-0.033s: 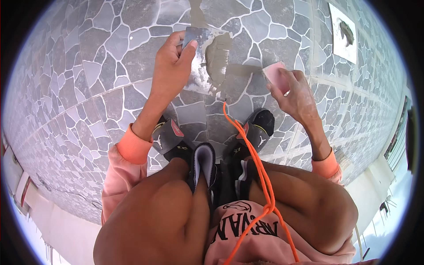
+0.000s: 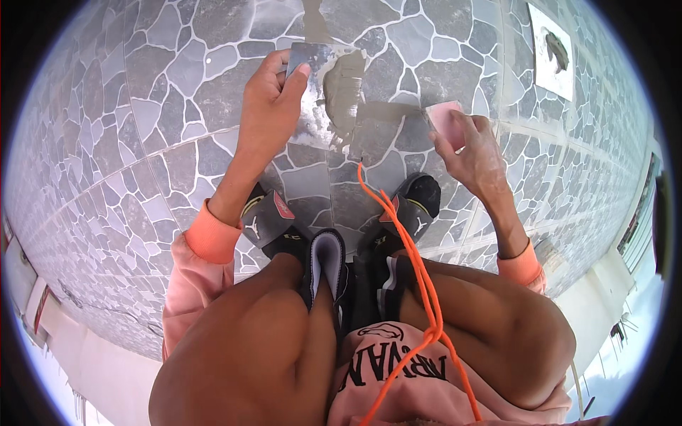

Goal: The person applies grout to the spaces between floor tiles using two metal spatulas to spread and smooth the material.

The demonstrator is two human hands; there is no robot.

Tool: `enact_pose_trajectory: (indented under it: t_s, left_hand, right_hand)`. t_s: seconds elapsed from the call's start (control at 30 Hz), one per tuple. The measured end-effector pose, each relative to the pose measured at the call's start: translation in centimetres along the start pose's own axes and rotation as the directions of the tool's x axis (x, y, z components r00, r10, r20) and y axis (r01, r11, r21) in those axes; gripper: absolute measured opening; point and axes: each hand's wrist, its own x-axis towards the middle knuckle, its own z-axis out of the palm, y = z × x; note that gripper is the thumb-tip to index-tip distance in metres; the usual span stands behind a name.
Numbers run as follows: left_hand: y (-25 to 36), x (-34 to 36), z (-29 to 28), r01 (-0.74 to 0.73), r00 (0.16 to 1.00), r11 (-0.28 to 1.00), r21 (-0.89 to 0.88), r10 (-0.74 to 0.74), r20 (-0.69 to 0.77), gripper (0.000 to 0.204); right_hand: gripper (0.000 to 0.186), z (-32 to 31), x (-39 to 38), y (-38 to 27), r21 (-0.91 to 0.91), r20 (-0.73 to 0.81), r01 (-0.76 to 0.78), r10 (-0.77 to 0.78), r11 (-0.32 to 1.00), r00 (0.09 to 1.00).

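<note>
My left hand (image 2: 273, 99) grips the left edge of a flat, thin metal plate (image 2: 305, 117), thumb on top and fingers curled beneath. A mound of wet grey grout (image 2: 343, 92) lies along the plate's right part, with smears around it. In my right hand (image 2: 477, 153) a small pink flat scraper (image 2: 446, 122) is pinched between thumb and fingers, its pale edge toward the tiles. Between the plate and the scraper, a band of grey grout (image 2: 389, 111) runs along a joint in the stone-patterned tile floor (image 2: 234, 85).
My sandalled feet (image 2: 419, 202) stand just below the plate. An orange cord (image 2: 419, 273) hangs from my clothing toward the floor. At the upper right lies a white square (image 2: 543, 74) with a dark grey smear. Another grout strip (image 2: 315, 21) runs beyond the plate.
My left hand and the metal plate have shifted slightly left. The right hand with the pink scraper has hardly moved.
</note>
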Motion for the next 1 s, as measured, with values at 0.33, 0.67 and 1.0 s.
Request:
enact_pose_trajectory:
  t_s: [0.33,0.67,1.0]
  left_hand:
    - [-1.5,0.0,-0.5,0.042,0.998,0.990,-0.135,-0.048,-0.043,0.028]
    - [-1.8,0.1,-1.1,0.129,0.991,0.979,-0.157,-0.131,-0.003,0.027]
    - [-1.2,-0.3,0.0,0.037,0.999,0.982,-0.183,-0.043,-0.029,0.028]
  right_hand:
    - [0.053,7.3,1.2,-0.7,-0.168,-0.130,-0.179,0.158,0.969,0.979]
    - [0.055,5.9,-0.4,0.6,-0.195,0.024,-0.243,0.252,0.950,0.967]
    - [0.053,4.7,0.5,-1.7,-0.220,0.052,-0.209,0.226,0.953,0.973]
